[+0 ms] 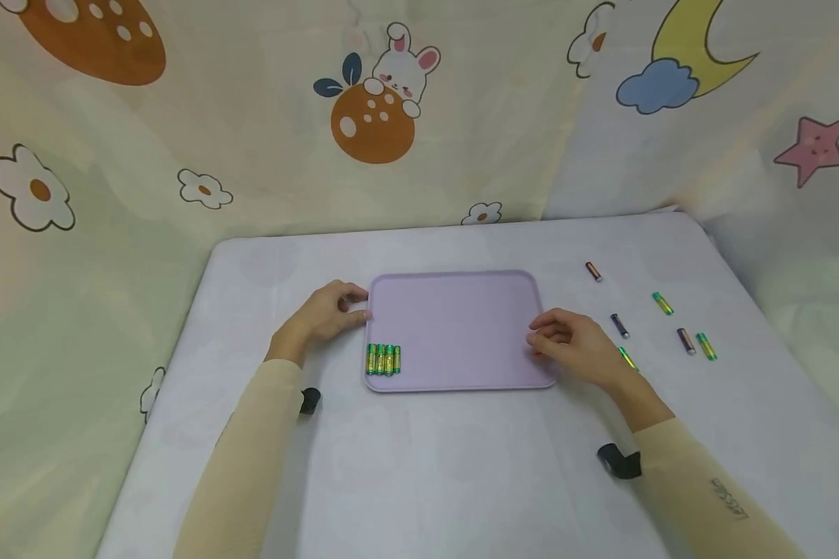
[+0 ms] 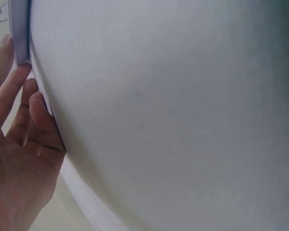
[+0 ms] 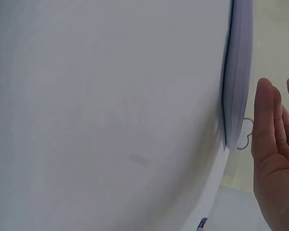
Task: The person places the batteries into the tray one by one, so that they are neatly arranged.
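Tray, one, pale purple (image 1: 461, 330): lying flat on the white-covered counter (image 1: 419, 466), middle of the head frame.

Batteries, green and yellow, set of four (image 1: 384, 360): standing in a row side by side, long sides together, inside the tray's lower left corner.

Left hand, yours (image 1: 322, 313): at the tray's left edge, thumb and forefinger moderately parted, their tips touching the rim; the other fingers are loosely bent in the left wrist view.

Right hand, yours (image 1: 572, 345): at the tray's right edge, fingers reaching over the rim, relaxed, with a narrow gap to the thumb. You cannot tell from these views whether the fingertips touch the tray.

Loose batteries, six, scattered at the right of the head frame, beyond your right hand. Dark, three: an upper one with a coppery end (image 1: 593, 272), a middle one (image 1: 619, 325) and a lower right one (image 1: 686, 341). Green, three: an upper one (image 1: 663, 303), a far right one (image 1: 706, 346) and one just beside your right wrist, partly covered by it (image 1: 628, 358).

Sleeves, beige: your left (image 1: 252, 450), lower left; your right (image 1: 713, 489), lower right, lettered.

Backdrop, printed cloth: rabbit on an orange fruit (image 1: 377, 116), top centre; yellow moon (image 1: 685, 39), upper right.
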A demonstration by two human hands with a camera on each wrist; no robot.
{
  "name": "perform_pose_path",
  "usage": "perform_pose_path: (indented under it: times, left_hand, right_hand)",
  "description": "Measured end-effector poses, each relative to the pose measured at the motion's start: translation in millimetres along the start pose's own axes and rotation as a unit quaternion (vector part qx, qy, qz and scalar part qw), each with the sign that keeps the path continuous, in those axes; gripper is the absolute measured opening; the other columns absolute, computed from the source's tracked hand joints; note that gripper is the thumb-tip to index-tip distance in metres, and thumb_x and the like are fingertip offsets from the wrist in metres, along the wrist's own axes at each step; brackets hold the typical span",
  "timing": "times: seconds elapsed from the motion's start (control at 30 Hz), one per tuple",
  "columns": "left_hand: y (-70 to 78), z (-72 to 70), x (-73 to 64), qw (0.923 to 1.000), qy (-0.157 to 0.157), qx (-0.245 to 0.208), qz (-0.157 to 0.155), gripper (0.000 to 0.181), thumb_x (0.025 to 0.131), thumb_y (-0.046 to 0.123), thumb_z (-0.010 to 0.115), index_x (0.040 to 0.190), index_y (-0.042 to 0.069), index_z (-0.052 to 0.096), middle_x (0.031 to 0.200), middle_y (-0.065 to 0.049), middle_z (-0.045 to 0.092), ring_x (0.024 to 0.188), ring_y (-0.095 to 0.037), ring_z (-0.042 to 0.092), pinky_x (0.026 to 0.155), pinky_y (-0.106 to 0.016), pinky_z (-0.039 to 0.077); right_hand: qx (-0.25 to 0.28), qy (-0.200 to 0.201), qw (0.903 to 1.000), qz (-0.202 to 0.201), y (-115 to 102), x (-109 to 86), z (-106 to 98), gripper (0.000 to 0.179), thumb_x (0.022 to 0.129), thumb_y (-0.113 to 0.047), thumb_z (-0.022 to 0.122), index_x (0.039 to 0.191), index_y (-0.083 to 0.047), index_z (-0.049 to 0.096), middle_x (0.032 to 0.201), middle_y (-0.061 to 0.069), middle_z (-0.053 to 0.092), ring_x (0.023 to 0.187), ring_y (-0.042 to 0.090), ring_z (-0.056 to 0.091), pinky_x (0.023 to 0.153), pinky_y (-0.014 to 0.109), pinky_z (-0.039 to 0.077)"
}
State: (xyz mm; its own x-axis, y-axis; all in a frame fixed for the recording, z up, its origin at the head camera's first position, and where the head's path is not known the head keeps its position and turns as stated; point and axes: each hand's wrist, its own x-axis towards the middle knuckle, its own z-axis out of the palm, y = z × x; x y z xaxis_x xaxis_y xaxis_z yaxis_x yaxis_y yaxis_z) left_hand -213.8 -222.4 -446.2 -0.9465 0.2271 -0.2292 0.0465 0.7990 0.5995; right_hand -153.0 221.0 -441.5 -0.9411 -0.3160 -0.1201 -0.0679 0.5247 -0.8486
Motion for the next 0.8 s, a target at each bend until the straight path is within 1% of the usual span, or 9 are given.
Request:
perform_pose_path:
  times: [0.13, 0.23, 0.43, 0.5, 0.63, 0.8]
  left_hand:
    - [-1.6, -0.6, -0.9, 1.0, -0.004, 0.0, 0.0, 0.049, 0.095, 0.036, 0.074, 0.138, 0.017, 0.063, 0.133, -0.007, 0.057, 0.114, -0.029, 0.049, 0.098, -0.045, 0.043]
    - [-1.3, -1.1, -1.2, 1.0, -0.005, -0.002, 0.001, 0.049, 0.095, 0.037, 0.074, 0.138, 0.017, 0.063, 0.132, -0.007, 0.057, 0.112, -0.029, 0.049, 0.096, -0.045, 0.043]
    - [1.2, -1.9, -1.4, 0.9999, -0.004, -0.009, 0.005, 0.048, 0.095, 0.035, 0.075, 0.138, 0.016, 0.063, 0.132, -0.007, 0.057, 0.113, -0.029, 0.049, 0.097, -0.046, 0.043]
    - [2.1, -2.5, -1.8, 0.9999, -0.005, -0.011, 0.003, 0.048, 0.095, 0.035, 0.075, 0.137, 0.017, 0.063, 0.132, -0.007, 0.057, 0.113, -0.029, 0.049, 0.097, -0.046, 0.042]
    - [1.8, -3.5, -1.9, 0.9999, -0.004, -0.011, 0.003, 0.047, 0.094, 0.035, 0.076, 0.137, 0.017, 0.064, 0.131, -0.007, 0.057, 0.112, -0.029, 0.049, 0.097, -0.045, 0.042]
    - [1.6, -3.2, -1.1, 1.0, -0.004, -0.008, 0.003, 0.048, 0.095, 0.035, 0.075, 0.137, 0.016, 0.063, 0.131, -0.008, 0.058, 0.112, -0.028, 0.049, 0.097, -0.046, 0.042]
  right_hand:
    - [-0.017, 0.002, 0.9999, 0.002, 2.3, -3.9, -7.1, 0.033, 0.099, -0.026, 0.071, 0.12, -0.001, 0.064, 0.1, 0.012, 0.073, 0.089, 0.021, 0.073, 0.077, 0.022, 0.055]
    - [-0.039, 0.013, 0.9991, 0.003, 4.4, -6.3, -14.2, 0.032, 0.099, -0.026, 0.07, 0.119, -0.002, 0.065, 0.099, 0.012, 0.073, 0.087, 0.017, 0.072, 0.076, 0.021, 0.055]
    - [-0.078, 0.038, 0.9962, 0.01, 10.4, -14.7, -35.9, 0.033, 0.099, -0.027, 0.071, 0.121, -0.003, 0.064, 0.099, 0.011, 0.072, 0.085, 0.014, 0.072, 0.073, 0.022, 0.053]
    - [-0.087, 0.047, 0.995, 0.015, 12.3, -19.2, -43.4, 0.035, 0.099, -0.03, 0.071, 0.121, -0.004, 0.063, 0.1, 0.011, 0.072, 0.084, 0.012, 0.072, 0.072, 0.022, 0.053]
    - [-0.106, 0.069, 0.9916, 0.025, 17.2, -29.4, -58.1, 0.035, 0.099, -0.033, 0.07, 0.119, -0.005, 0.064, 0.099, 0.011, 0.072, 0.081, 0.007, 0.071, 0.067, 0.023, 0.052]
    - [-0.144, 0.094, 0.9846, 0.031, 27.9, -42.8, -73.7, 0.033, 0.098, -0.033, 0.071, 0.116, -0.005, 0.066, 0.097, 0.01, 0.072, 0.078, 0.006, 0.067, 0.063, 0.025, 0.049]
